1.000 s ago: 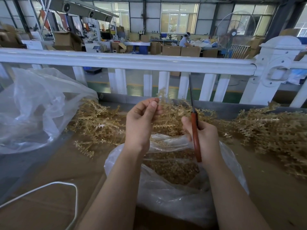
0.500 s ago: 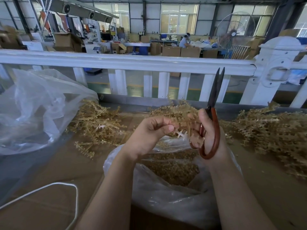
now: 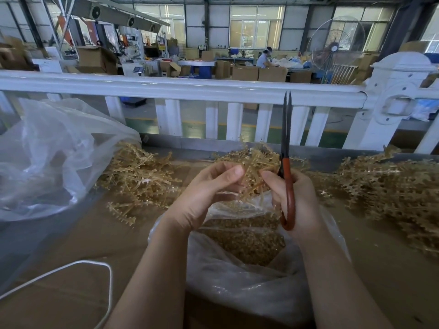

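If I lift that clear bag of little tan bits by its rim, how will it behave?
Probably floppy: the clear bag is thin, crumpled film. Likely bottom-heavy, since tan bits pile deep inside. Its open mouth could spill if tipped.

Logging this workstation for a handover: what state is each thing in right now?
Scissors: blades nearly shut, pointing up, gripped by the right hand.
Plastic twig: lifted off the table, pinched by the left hand.
Front bag: mouth open, partly filled with small tan pieces.
Big bag: crumpled, slumped on the table.
Cord: loose, lying in a loop.
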`<state>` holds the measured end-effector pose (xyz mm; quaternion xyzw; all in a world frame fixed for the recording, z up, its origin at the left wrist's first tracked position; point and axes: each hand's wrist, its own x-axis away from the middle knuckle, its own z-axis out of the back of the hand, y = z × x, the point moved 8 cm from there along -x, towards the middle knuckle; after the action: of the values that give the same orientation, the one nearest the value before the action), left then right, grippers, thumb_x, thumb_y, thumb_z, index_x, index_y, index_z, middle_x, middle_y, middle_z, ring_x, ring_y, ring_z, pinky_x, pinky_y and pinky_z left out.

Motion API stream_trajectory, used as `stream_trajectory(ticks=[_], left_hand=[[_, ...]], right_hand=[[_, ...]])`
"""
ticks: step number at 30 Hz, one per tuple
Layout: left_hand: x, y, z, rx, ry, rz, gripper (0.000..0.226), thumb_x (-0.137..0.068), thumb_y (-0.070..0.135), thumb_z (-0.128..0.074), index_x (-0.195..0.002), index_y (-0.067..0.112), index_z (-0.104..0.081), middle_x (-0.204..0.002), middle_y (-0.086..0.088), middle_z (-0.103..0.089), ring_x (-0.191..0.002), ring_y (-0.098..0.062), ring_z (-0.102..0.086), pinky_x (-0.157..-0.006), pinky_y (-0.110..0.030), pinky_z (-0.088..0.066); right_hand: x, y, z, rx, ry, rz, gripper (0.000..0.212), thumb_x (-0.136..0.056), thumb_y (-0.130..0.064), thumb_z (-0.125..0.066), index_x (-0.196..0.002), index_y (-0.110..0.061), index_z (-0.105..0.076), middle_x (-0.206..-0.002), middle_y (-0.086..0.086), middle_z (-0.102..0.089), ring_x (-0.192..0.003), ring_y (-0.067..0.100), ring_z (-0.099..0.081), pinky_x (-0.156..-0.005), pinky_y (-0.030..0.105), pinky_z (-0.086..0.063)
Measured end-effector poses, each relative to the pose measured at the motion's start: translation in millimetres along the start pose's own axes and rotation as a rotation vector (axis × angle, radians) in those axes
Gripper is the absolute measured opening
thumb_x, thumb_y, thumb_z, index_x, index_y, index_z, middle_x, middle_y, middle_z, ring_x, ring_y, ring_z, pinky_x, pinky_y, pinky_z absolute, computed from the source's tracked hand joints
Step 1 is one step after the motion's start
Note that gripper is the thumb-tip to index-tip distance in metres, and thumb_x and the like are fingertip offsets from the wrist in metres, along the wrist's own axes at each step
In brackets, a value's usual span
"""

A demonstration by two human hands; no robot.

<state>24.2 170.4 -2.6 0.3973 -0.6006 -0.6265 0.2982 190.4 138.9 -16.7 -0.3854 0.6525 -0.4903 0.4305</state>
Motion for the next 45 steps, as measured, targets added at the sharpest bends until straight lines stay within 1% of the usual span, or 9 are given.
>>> stream_trajectory(ticks=[6, 14, 18, 21, 26, 34, 38, 41, 45], left_hand=[[0.5, -1.8, 3.3, 0.006, -0.005, 0.038, 0.002, -0.085, 0.016, -0.07, -0.085, 0.015, -0.072, -0.077, -0.006, -0.066, -0.066, -0.014, -0.052, -0.064, -0.022, -0.042], [-1.8, 3.2, 7.3, 0.026, 0.074, -0.025, 0.019, -0.09, 0.007, -0.065, -0.075, 0.016, -0.072, -0.064, 0.0, -0.057, -0.059, -0.012, -0.05, -0.061, -0.02, -0.047], [-0.1, 11.3, 12.3, 0.018, 0.108, -0.101, 0.032, -0.089, 0.002, -0.062, -0.065, 0.02, -0.07, -0.063, -0.002, -0.054, -0.065, -0.017, -0.046, -0.063, -0.024, -0.042], [4.3, 28.1, 20.3, -0.051, 0.26, -0.256, 0.017, -0.088, 0.003, -0.068, -0.076, 0.014, -0.074, -0.074, -0.007, -0.069, -0.065, -0.016, -0.057, -0.064, -0.027, -0.049], [24.3, 56.6, 23.3, -0.552, 0.643, -0.631, 0.006, -0.083, 0.019, -0.078, -0.089, 0.019, -0.079, -0.075, 0.001, -0.068, -0.064, -0.01, -0.06, -0.058, -0.031, -0.052], [28.4, 59.1, -31.6, -1.096, 0.507, -0.986, 0.009, -0.082, 0.025, -0.073, -0.083, 0.019, -0.08, -0.069, 0.001, -0.063, -0.061, -0.022, -0.059, -0.05, -0.035, -0.048], [21.1, 55.2, -34.3, -1.097, 0.416, -0.899, 0.013, -0.075, 0.031, -0.084, -0.082, 0.02, -0.08, -0.074, 0.003, -0.066, -0.068, -0.02, -0.057, -0.059, -0.034, -0.049], [10.3, 48.2, -16.6, -0.819, 0.349, -0.6, 0.03, -0.067, 0.051, -0.083, -0.078, 0.024, -0.076, -0.089, 0.009, -0.064, -0.091, -0.012, -0.056, -0.083, -0.032, -0.046], [-0.7, 29.6, -1.3, -0.649, 0.223, -0.261, 0.053, -0.069, 0.04, -0.086, -0.112, 0.022, -0.06, -0.115, 0.01, -0.057, -0.115, -0.01, -0.051, -0.103, -0.042, -0.043]], right_hand=[[-2.4, -5.8, -7.0, 0.128, -0.014, 0.093, 0.022, -0.087, -0.012, -0.074, -0.071, -0.026, -0.075, -0.05, -0.017, -0.057, -0.044, -0.004, -0.053, -0.046, 0.008, -0.04], [1.4, -6.2, -7.5, 0.049, -0.064, 0.045, 0.007, -0.087, -0.013, -0.075, -0.08, -0.014, -0.071, -0.048, -0.01, -0.054, -0.04, 0.002, -0.047, -0.043, 0.014, -0.039], [3.9, -4.8, -7.0, -0.048, -0.077, 0.028, 0.053, -0.074, -0.036, -0.077, -0.098, 0.009, -0.065, -0.05, 0.0, -0.041, -0.04, 0.012, -0.035, -0.042, 0.023, -0.032], [5.6, -12.0, 0.5, -0.081, 0.004, 0.106, 0.05, -0.073, -0.043, -0.076, -0.095, 0.003, -0.068, -0.058, -0.004, -0.055, -0.045, 0.002, -0.048, -0.046, 0.012, -0.039], [2.9, -10.5, 5.3, -0.131, 0.014, 0.079, 0.043, -0.076, -0.048, -0.075, -0.087, -0.007, -0.068, -0.068, 0.004, -0.06, -0.044, 0.012, -0.041, -0.04, 0.019, -0.032], [5.4, -9.6, -16.2, -0.065, -0.093, 0.081, 0.018, -0.083, -0.032, -0.073, -0.07, -0.02, -0.074, -0.05, -0.011, -0.058, -0.045, -0.002, -0.056, -0.045, 0.008, -0.041], [1.1, -3.7, -9.2, -0.054, -0.032, 0.028, 0.024, -0.09, -0.013, -0.071, -0.067, -0.018, -0.074, -0.051, -0.008, -0.06, -0.044, 0.0, -0.056, -0.043, 0.009, -0.041], [0.4, -2.1, -9.0, -0.024, -0.016, 0.001, 0.023, -0.088, -0.013, -0.073, -0.066, -0.021, -0.076, -0.056, -0.006, -0.063, -0.046, -0.001, -0.056, -0.044, 0.009, -0.041], [2.4, -5.4, -12.4, 0.033, -0.046, 0.014, 0.026, -0.09, -0.015, -0.073, -0.066, -0.027, -0.075, -0.049, -0.01, -0.055, -0.044, -0.001, -0.052, -0.045, 0.01, -0.039]])
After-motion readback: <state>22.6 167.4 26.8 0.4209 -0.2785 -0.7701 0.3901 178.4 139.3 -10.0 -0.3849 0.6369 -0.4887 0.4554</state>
